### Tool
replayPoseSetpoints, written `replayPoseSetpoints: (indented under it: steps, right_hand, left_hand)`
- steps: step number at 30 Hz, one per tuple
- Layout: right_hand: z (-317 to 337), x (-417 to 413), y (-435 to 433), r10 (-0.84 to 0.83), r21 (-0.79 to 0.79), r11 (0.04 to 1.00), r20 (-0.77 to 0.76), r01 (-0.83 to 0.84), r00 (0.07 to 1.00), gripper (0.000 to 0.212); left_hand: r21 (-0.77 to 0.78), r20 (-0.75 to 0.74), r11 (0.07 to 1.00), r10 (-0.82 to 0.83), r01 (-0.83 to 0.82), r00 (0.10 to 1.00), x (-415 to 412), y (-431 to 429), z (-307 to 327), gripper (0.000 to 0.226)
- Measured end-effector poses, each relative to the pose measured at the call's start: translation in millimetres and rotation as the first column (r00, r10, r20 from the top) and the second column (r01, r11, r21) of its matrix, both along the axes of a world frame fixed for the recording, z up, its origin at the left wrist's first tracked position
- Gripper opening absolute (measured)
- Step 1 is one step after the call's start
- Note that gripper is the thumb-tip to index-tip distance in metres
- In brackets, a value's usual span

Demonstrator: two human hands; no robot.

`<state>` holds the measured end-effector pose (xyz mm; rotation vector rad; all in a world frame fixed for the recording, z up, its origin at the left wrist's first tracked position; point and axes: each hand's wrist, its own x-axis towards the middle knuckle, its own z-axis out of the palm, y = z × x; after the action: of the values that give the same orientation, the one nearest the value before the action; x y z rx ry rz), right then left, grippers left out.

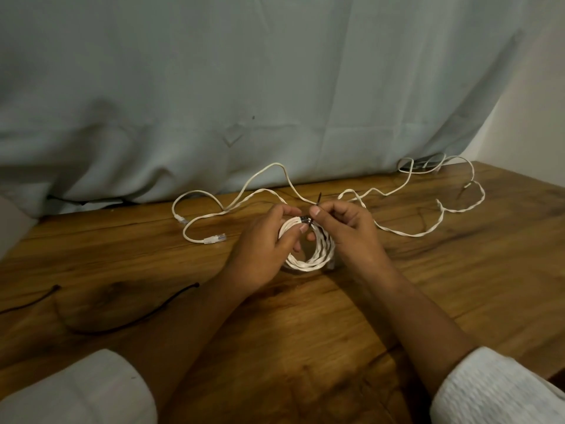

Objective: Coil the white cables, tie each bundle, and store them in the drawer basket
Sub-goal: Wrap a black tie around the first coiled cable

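- White cables (276, 163) sprawl across the far half of the wooden table (397, 301), which stands against a hanging grey cloth (214, 87). No drawer basket is in sight.
- I count one loose round cable, looping out to the left, with two plugs (214, 239) showing.
- One twisted run (411, 235) trails off to the right. I cannot tell whether it joins the coil or is a separate cable.
- One coiled bundle (312, 261) sits mid-table between the two hands, its ring facing up towards the person.
- Left hand (263, 249): fingers curled round the ring's left side, steadying it.
- Right hand (348, 231): thumb and forefinger pinching a black tie (319, 199) at the ring's far edge.
- That tie crosses the strands, and its free tail stands up and away from the person, just above the right fingertips. By my judgement the right hand is the nearer one to pull it snug, along the tail's own line, while the left keeps the loops from spreading.
- Two spare ties lie well to the left, apart from each other: one (183, 290) near the left forearm, one (30, 301) by the table's edge.
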<state>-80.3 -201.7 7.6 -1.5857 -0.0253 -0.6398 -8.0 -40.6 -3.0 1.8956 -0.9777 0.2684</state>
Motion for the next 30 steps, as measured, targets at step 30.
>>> replayPoseSetpoints:
  steps: [30]
  right_hand:
    - [-2,-5,-21,0.163,0.054,0.986,-0.071,-0.16,0.984,0.012]
  left_hand:
    - [-0.144,-0.262,0.974,-0.207,0.174,0.942,14,4,1,0.021]
